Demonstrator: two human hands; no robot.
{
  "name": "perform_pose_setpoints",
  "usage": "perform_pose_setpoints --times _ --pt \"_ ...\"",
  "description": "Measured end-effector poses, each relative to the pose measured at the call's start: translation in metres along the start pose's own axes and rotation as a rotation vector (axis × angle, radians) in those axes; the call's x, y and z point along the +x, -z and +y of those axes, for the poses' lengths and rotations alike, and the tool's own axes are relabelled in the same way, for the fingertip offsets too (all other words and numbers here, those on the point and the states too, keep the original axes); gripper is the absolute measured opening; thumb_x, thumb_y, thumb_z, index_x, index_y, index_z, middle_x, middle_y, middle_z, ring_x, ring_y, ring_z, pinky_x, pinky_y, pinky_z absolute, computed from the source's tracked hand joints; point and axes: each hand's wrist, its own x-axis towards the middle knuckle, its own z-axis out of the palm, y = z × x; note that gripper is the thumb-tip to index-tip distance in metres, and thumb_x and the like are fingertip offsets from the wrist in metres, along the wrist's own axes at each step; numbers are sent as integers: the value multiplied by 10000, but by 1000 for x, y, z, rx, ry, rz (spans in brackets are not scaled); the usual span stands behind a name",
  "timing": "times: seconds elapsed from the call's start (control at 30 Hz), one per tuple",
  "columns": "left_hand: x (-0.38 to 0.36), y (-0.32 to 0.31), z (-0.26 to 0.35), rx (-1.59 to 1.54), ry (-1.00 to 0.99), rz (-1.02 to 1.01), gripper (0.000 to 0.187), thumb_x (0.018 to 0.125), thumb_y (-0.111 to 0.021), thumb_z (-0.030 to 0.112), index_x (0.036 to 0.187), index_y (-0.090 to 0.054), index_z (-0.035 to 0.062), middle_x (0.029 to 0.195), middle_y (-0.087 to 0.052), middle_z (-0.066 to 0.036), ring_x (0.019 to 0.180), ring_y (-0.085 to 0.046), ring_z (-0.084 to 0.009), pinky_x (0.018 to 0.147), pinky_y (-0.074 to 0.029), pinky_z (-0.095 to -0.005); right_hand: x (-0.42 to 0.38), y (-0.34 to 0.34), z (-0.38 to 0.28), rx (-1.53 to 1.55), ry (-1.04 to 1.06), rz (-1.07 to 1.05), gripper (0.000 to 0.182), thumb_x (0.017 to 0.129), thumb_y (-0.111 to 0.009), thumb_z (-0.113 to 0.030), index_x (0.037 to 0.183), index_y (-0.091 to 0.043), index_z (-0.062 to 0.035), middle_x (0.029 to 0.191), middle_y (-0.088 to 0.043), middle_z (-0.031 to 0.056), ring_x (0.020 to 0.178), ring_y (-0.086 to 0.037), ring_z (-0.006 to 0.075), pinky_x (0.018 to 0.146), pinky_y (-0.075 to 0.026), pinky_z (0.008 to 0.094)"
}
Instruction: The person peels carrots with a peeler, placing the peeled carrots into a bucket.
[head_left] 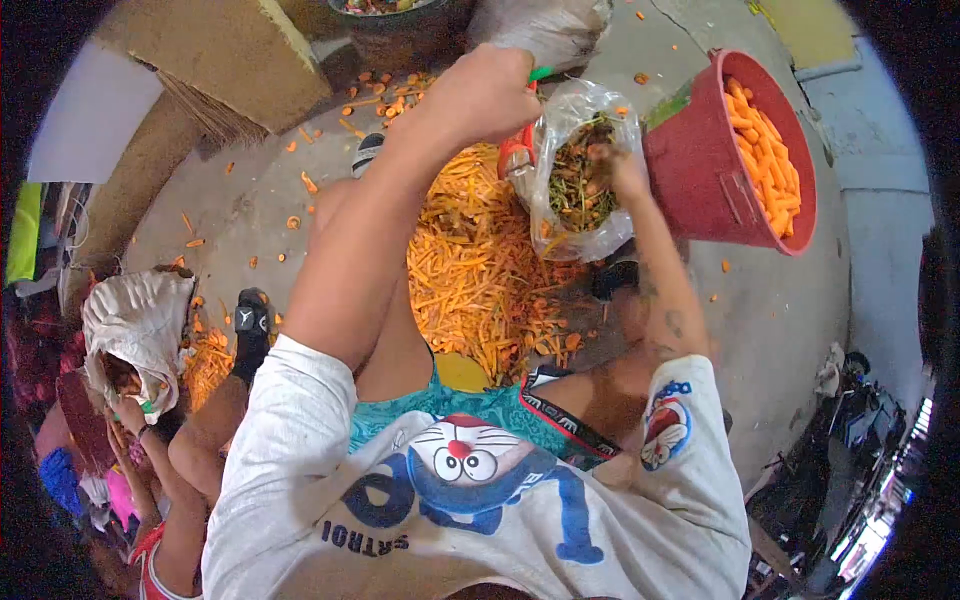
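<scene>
**Asker:** Over the concrete floor (780,330), what are the two hands doing?

**Describer:** Seen from above, the left hand (487,92) is curled closed around the rim of a clear plastic bag (580,180), together with something orange with a green tip; what that item is cannot be told. The right hand (615,165) is pushed down into the bag's open mouth, so whether its fingers are open or closed cannot be told.

**Asker:** What is in the bag, and where is it?

**Describer:** It holds brownish-green scraps. It hangs above the far edge of a pile of carrot peelings (480,270) that lies on the floor between the person's legs.

**Asker:** Anything else close by?

**Describer:** A red bucket (700,170) of peeled carrots (765,150) sits tilted just beside the bag, toward the floor's far right. At the left edge, another person's hand (128,412) grips a white sack (140,330).
</scene>
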Motion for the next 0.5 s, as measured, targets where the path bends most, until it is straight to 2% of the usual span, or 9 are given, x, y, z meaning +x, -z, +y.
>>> perform_pose_setpoints --times 0.03,0.07,0.1,0.13,0.23,0.3,0.4,0.43,0.5 --pt "-1 2 -2 -12 2 11 314 804 -617 191 995 -677 -52 931 -676 -320 914 -678 -470 828 -542 -516 42 9 62 -563 100 109 307 951 -552 -128 1211 -652 1 962 -722 163 881 -696 259 758 -570 392" --pt "-1 4 -4 -22 3 20 304 807 -621 188 986 -680 -50 924 -674 -321 902 -680 -469 821 -543 -515 14 2 53 -982 449 71 372 865 -636 -245 1184 -681 -60 1036 -698 245 947 -693 425 857 -559 480" --pt "-1 6 -6 -18 9 17 304 807 -621 188 986 -680 -50 924 -674 -321 902 -680 -469 821 -543 -515 48 20 114 -1350 399 -17 329 901 -582 -210 1189 -673 -80 1097 -706 202 995 -676 433 864 -561 474" --pt "-2 7 -8 -21 22 1 297 814 -624 186 983 -677 -53 916 -673 -321 896 -681 -466 814 -542 -517 44 18 113 -1347 401 -25 329 901 -582 -210 1189 -673 -80 1097 -706 202 995 -676 433 864 -561 474" --pt "-5 13 -14 -15 23 -17 278 828 -631 175 982 -674 -51 900 -673 -314 881 -682 -463 791 -541 -514 14 19 101 -1437 398 -137 345 901 -565 -108 1224 -685 -91 1193 -688 169 1156 -627 364 1073 -460 408" --pt "-7 13 -21 -8 15 -24 265 835 -635 167 985 -674 -47 893 -675 -309 874 -681 -461 775 -540 -510 13 33 103 -1694 797 -22 345 924 -498 -112 1216 -679 -88 1284 -648 149 1259 -552 363 1129 -400 455" --pt "-7 16 -26 -4 -16 10 249 836 -644 149 1001 -675 -35 889 -679 -294 861 -679 -460 750 -539 -497 56 57 131 -1633 583 -199 371 979 -417 -167 1254 -655 -89 1325 -628 131 1318 -497 356 1141 -366 509" --pt "-8 18 -24 -14 12 -3 248 837 -649 145 1013 -674 -28 891 -680 -290 862 -680 -458 745 -539 -492 42 39 88 -1964 365 -393 396 1015 -375 -233 1261 -651 -91 1379 -596 125 1342 -478 345 1142 -353 533" --pt "-9 21 -23 -16 35 -18 249 838 -654 141 1025 -673 -21 893 -681 -287 864 -680 -456 740 -538 -488 43 40 86 -1836 472 -312 375 1017 -377 -223 1199 -671 -80 1315 -628 116 1343 -479 337 1173 -312 522"
